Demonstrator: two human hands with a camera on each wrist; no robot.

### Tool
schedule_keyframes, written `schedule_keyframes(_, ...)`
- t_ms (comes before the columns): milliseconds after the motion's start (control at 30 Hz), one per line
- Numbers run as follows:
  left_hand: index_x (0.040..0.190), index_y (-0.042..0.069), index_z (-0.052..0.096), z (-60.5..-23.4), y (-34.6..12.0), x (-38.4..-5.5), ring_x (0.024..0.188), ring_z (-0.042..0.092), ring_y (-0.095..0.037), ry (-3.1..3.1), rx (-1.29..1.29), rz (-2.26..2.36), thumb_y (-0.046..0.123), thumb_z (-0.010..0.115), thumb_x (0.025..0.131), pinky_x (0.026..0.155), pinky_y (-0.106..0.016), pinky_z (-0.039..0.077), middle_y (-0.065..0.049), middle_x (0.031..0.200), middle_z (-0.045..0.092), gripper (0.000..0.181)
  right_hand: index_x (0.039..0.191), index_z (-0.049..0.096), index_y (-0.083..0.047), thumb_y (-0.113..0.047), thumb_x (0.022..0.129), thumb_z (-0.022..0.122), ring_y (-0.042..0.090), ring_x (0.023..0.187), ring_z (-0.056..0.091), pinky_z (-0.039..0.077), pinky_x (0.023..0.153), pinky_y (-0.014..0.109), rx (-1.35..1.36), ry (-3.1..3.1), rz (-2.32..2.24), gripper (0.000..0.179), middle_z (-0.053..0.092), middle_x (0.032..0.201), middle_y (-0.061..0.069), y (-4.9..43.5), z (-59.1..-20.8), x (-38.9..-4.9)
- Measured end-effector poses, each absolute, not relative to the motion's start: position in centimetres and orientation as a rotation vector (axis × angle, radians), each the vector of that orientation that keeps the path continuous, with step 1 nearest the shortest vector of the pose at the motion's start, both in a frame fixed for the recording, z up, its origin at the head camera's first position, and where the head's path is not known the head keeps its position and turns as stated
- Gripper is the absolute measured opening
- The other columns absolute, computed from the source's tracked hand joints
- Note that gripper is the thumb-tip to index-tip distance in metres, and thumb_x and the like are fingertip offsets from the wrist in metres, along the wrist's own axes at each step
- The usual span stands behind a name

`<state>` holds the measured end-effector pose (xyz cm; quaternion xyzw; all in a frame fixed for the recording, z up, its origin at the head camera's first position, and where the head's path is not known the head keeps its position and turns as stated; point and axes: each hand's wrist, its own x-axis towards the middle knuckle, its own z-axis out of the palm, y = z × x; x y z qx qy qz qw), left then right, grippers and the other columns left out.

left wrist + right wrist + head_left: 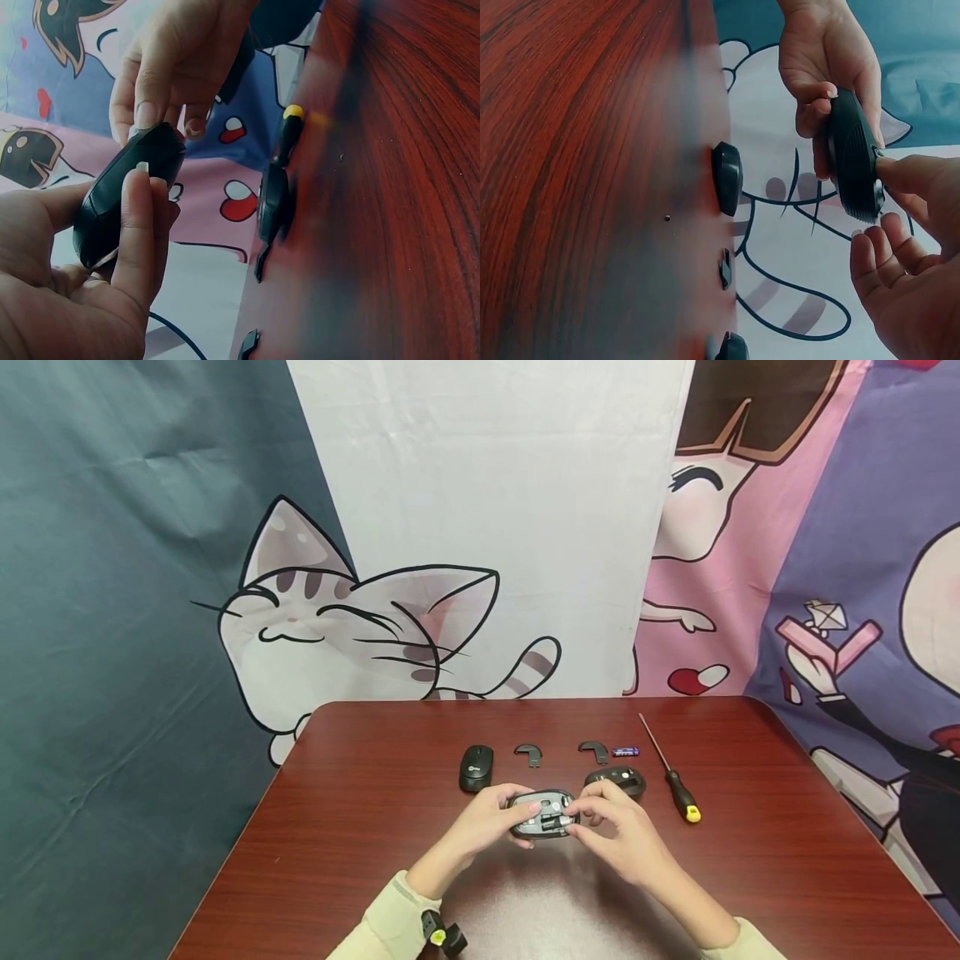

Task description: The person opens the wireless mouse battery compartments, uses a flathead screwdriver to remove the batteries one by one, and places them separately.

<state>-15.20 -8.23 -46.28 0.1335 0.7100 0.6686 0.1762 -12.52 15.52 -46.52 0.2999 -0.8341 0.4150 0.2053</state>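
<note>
My left hand [491,818] grips a black computer mouse [546,799], turned underside up, above the table. Its grey inside shows, with a battery slot holding what looks like a battery [557,822]. At the mouse's right end are the thumb and fingers of my right hand [622,831]. In the right wrist view, one digit of the right hand [922,247] presses the underside of the mouse [851,161], while its other fingertips curl close by the end. The left wrist view shows the left hand [90,270] wrapped about the mouse's dark shell [127,187].
A second black mouse [476,768] stands back left. Behind my right hand lies another dark mouse [621,779], overturned. Two curved black covers [528,753] [595,751], a blue battery [626,751] and a screwdriver [678,789] lie on the brown table [360,777]. A printed cloth [487,485] hangs behind.
</note>
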Motion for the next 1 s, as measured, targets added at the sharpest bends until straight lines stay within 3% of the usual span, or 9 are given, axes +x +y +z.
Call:
schedule_keyframes(800, 0.126, -0.011, 0.059, -47.7, -8.4, -16.9, 0.080, 0.071, -0.018, 1.952, 0.272, 1.934, 0.015, 0.065, 0.098, 0.072, -0.037, 0.066, -0.015, 0.103, 0.069, 0.038, 0.098, 0.075, -0.022, -0.010, 0.083, 0.084, 0.013, 0.079, 0.059, 0.053, 0.064, 0.021, 0.693, -2.393, 1.315, 0.021, 0.063, 0.095, -0.002, 16.4, -46.3, -15.1)
schedule_keyframes(1000, 0.128, -0.010, 0.058, -48.3, -8.1, -17.4, 0.084, 0.070, -0.020, 1.927, 0.239, 1.953, 0.013, 0.064, 0.099, 0.073, -0.037, 0.066, -0.015, 0.105, 0.067, 0.038, 0.098, 0.075, -0.024, -0.014, 0.086, 0.082, 0.014, 0.084, 0.059, 0.054, 0.071, 0.024, 0.593, -2.474, 1.329, 0.017, 0.062, 0.097, -0.003, 16.7, -46.3, -16.7)
